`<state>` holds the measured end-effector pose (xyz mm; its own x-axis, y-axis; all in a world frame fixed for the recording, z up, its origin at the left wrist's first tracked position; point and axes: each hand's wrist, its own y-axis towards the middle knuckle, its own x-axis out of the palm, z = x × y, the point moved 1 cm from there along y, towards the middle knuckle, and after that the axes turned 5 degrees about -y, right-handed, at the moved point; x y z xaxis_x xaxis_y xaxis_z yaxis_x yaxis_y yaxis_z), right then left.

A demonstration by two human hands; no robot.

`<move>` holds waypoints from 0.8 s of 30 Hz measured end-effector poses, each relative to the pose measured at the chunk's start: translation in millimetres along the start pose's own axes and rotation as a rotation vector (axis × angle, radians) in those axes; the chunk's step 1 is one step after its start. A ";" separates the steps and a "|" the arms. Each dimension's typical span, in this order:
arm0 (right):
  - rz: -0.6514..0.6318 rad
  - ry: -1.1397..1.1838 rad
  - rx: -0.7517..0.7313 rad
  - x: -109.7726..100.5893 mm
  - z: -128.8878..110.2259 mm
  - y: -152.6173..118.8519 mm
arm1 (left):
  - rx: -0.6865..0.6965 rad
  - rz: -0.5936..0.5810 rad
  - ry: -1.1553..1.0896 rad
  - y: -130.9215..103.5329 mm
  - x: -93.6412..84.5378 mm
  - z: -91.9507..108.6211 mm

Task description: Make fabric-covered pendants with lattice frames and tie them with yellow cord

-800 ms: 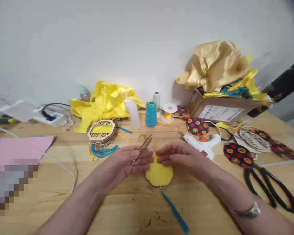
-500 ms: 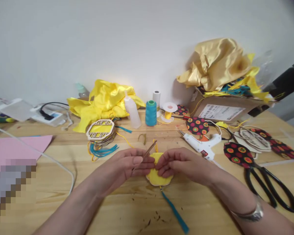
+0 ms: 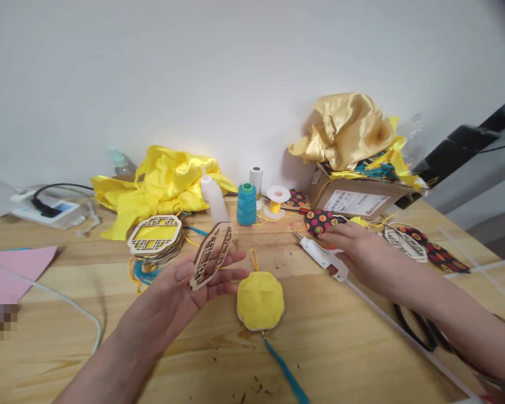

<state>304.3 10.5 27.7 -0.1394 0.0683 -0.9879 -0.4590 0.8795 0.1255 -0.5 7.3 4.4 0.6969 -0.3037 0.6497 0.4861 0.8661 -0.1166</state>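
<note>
My left hand (image 3: 168, 294) grips a thin wooden lattice frame (image 3: 212, 255), tilted almost on edge, with the thumb in front and the other fingers spread behind. A yellow fabric-covered piece (image 3: 261, 300) lies flat on the table just right of that hand, touched by neither hand. It has a yellow cord loop at the top and a teal tassel (image 3: 287, 373) below. Over the handle of a white glue gun (image 3: 317, 252) is my right hand (image 3: 364, 252), its fingers stretched out. Whether they touch the handle I cannot tell.
Stacked lattice frames (image 3: 155, 234) with tassels lie at left, before crumpled yellow satin (image 3: 168, 182). A squeeze bottle (image 3: 214, 199), teal thread cone (image 3: 247, 205) and cord spool (image 3: 278, 196) stand behind. A cardboard box (image 3: 357, 202) is back right. Black scissors (image 3: 429, 331) are partly under my right arm.
Both hands have left the yellow piece. The left moved left with the frame, turning its lattice into view; the right went right to the glue gun. The camera view has shifted.
</note>
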 end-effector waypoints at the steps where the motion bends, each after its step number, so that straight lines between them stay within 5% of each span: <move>1: 0.000 -0.080 -0.031 8.5 12.6 -2.1 | 0.000 0.008 -0.002 -0.4 0.1 -0.1; 4: -0.058 -0.166 -0.110 33.1 39.2 -5.6 | -0.010 0.013 0.010 -1.5 -0.3 -0.7; 8: -0.106 -0.098 -0.159 41.8 44.5 -2.0 | 0.010 0.008 0.037 -1.5 0.0 -1.4; 18: -0.083 0.238 -0.160 -9.0 34.1 -4.0 | 0.036 0.066 0.055 1.7 5.3 -2.8; 24: -0.004 0.624 0.063 -31.7 44.8 -2.5 | 0.023 0.051 0.058 2.0 5.6 -6.1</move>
<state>349.2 27.2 54.6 -0.6325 -0.2063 -0.7466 -0.4108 0.9065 0.0975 7.5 4.9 3.2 0.7500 -0.2808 0.5989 0.4372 0.8899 -0.1303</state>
